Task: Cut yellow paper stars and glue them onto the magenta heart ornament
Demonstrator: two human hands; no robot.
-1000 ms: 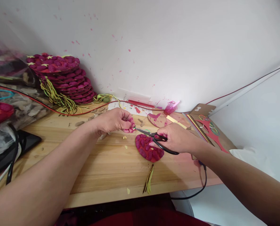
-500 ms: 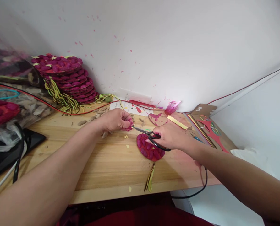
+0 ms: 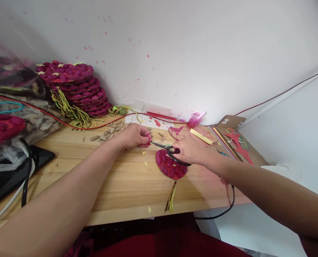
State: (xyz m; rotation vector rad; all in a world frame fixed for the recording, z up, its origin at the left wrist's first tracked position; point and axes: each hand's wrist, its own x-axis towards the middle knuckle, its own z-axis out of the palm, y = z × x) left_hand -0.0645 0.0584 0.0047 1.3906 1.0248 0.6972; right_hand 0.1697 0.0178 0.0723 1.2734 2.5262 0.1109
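Note:
My left hand (image 3: 139,135) is closed in a pinch, its fingertips stained pink. A tiny yellowish piece of paper (image 3: 151,141) peeks out from them, mostly hidden. My right hand (image 3: 188,150) grips black-handled scissors (image 3: 162,146), fingers through the loops, with the blade tips right at that piece. Below the scissors lies a round magenta-and-red plaque (image 3: 172,167) with bumpy painted peanut shells. From its lower edge hangs a yellow, green and dark yarn tassel (image 3: 171,200). Small yellow paper scraps (image 3: 145,163) lie on the wooden table to its left.
A stack of similar plaques (image 3: 73,85) stands at the back left, tassels dangling. Loose peanuts (image 3: 110,131) lie beyond my left hand. Toward the wall are a pink cup (image 3: 193,121), a painted cardboard piece (image 3: 178,132) and a yellow strip (image 3: 201,136). A red-black cable (image 3: 100,126) crosses the back.
The view has shifted slightly. Both hands stay nearly in place, the scissor tips still at the small piece in my left fingers.

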